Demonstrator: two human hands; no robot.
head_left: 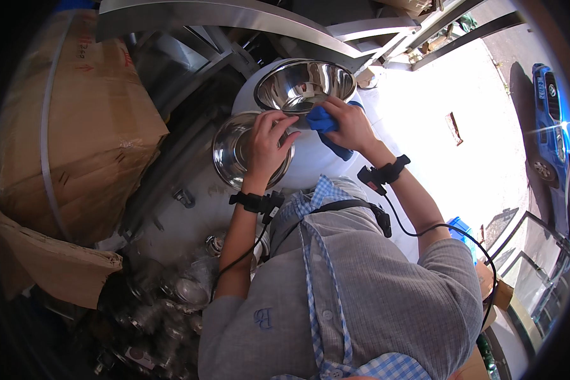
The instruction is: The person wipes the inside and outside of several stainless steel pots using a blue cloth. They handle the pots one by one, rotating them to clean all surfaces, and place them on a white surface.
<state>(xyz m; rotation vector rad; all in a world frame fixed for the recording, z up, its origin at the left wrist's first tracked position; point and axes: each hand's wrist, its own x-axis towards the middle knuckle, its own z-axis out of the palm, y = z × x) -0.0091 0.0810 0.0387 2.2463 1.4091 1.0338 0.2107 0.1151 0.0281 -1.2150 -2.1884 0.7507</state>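
Note:
My right hand is closed around a bunched blue cloth, and a darker blue fold of cloth hangs below the fingers. It is at the near rim of a large shiny metal bowl. My left hand is over a second, smaller metal bowl, fingers curved and apart, nothing visible between them. Whether its palm or fingertips touch that bowl cannot be seen. The large bowl sits on a white rounded surface; the smaller one lies nearer me, on the left.
A big strapped cardboard box stands on the left, with a torn carton flap below it. Metal frame bars cross the far side. Several metal wares lie at lower left. A blue car is at far right.

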